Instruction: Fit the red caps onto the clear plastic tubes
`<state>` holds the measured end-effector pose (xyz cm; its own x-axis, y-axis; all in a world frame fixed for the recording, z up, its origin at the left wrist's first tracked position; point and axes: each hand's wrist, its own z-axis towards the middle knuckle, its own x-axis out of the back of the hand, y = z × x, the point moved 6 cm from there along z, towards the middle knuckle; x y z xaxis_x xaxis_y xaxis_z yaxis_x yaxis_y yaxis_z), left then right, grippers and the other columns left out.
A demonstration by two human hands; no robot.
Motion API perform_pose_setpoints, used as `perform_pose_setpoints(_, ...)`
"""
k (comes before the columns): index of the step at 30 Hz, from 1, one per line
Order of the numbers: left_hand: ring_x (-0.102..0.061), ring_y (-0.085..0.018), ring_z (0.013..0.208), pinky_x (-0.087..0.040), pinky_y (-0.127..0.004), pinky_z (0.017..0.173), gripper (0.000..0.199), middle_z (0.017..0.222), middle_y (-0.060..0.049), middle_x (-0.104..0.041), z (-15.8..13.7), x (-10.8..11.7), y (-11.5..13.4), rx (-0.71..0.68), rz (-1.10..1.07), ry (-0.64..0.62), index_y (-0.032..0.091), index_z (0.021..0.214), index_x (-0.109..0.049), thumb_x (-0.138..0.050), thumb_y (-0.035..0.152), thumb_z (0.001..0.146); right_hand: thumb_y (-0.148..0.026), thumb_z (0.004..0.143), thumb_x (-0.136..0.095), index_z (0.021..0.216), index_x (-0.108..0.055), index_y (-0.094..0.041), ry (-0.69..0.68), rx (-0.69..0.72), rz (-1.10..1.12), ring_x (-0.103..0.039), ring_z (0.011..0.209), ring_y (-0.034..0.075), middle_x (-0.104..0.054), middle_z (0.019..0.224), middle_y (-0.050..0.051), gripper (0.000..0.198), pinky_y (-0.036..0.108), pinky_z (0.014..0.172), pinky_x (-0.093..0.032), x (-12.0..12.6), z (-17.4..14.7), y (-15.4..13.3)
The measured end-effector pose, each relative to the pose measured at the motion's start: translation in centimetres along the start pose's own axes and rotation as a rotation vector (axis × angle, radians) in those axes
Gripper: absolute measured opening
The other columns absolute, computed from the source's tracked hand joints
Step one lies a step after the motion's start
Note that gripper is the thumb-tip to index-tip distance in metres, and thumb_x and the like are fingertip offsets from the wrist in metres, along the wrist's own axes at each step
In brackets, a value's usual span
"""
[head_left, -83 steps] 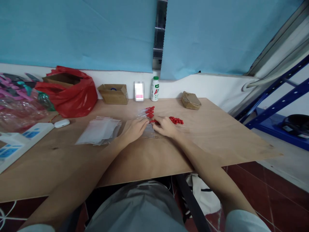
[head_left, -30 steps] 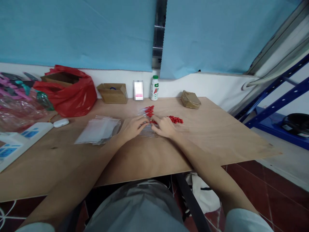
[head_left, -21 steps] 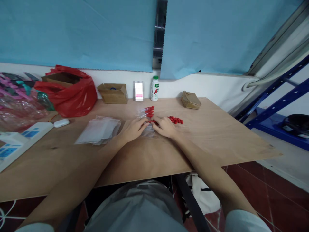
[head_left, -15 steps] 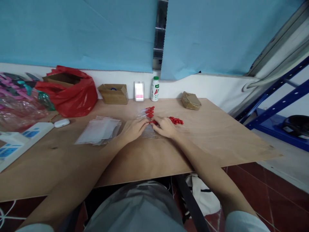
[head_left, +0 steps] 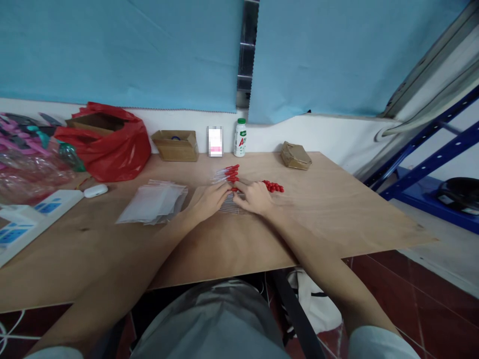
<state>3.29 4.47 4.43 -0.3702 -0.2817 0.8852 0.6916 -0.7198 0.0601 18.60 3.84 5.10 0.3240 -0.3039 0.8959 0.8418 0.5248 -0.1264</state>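
My left hand (head_left: 210, 200) and my right hand (head_left: 255, 197) meet at the middle of the table, fingertips closed on a small red handle (head_left: 234, 189) between them. Its far end and any shaft are hidden by my fingers. Thin metal shafts (head_left: 229, 205) lie side by side just under my hands. Beyond my fingertips is a row of small red-handled screwdrivers (head_left: 231, 172), their slim shafts pointing left. A cluster of loose red handles (head_left: 276, 187) rests right beside my right hand.
Clear plastic bags (head_left: 153, 202) lie to the left. A power strip (head_left: 41, 214) and white earbud case (head_left: 96, 190) sit farther left. Along the back stand a red bag (head_left: 123, 144), open carton (head_left: 175, 145), blurred phone-like screen (head_left: 215, 141), white bottle (head_left: 240, 138) and brown packet (head_left: 296, 155).
My right hand's fingers have shifted slightly around the red handle, and less of the handle shows between my hands. The things on the table have stayed where they were.
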Motion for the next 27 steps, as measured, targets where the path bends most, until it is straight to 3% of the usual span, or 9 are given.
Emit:
perform_pose_setpoints(20, -0.07, -0.022, 0.093, -0.048, -0.033, 0.073, 0.029, 0.103, -0.008, -0.075, 0.2, 0.2, 0.5, -0.07, -0.018, 0.04, 0.023, 0.11, -0.073, -0.045, 0.027, 0.107, -0.035, 0.1, -0.047, 0.104, -0.069, -0.021, -0.067, -0.001, -0.044, -0.066, 0.081, 0.023, -0.076, 0.098, 0.008, 0.026, 0.031, 0.068, -0.031, -1.2, 0.3, -0.7)
perform_pose_setpoints(27, -0.071, -0.022, 0.089, -0.042, -0.033, 0.066, 0.032, 0.1, -0.006, -0.077, 0.2, 0.6, 0.2, -0.087, -0.037, 0.016, 0.025, 0.107, -0.073, -0.042, 0.032, 0.109, -0.033, 0.098, -0.046, 0.103, -0.069, -0.019, -0.071, 0.033, -0.056, -0.064, 0.079, 0.022, -0.075, 0.094, 0.009, 0.027, 0.03, 0.068, -0.032, -1.4, 0.4, -0.9)
